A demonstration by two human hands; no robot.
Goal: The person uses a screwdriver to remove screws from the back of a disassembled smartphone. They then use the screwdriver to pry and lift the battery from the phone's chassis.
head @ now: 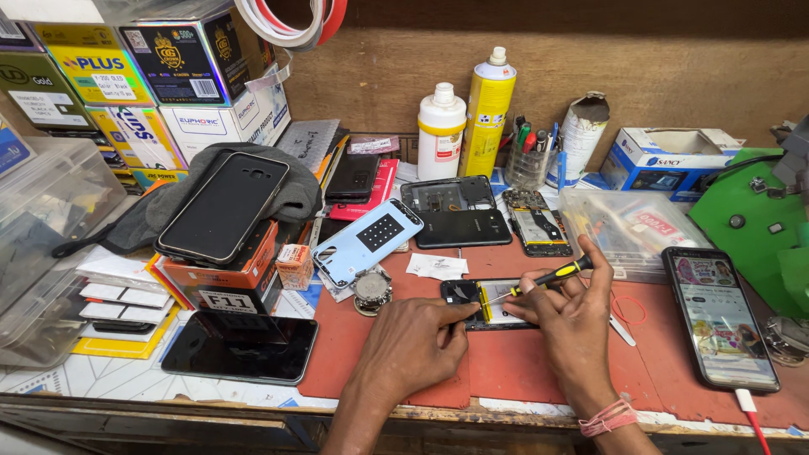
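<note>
My left hand [417, 341] lay on the red mat [506, 358] of the counter [126, 379], fingers together, its fingertips pressing the near edge of the opened phone [489, 302] to steady it. My right hand [569, 316] was clamped on a yellow-and-black screwdriver [548, 276], whose tip met the phone's exposed interior. The phone sat mid-mat, between both hands. Behind it lay a black back cover [462, 227] and a pale blue phone case [364, 240]; a lit smartphone [719, 316] rested well to the right, a dark phone [240, 345] to the left. A white bottle [441, 131] and yellow spray can [487, 109] stood at the rear.
</note>
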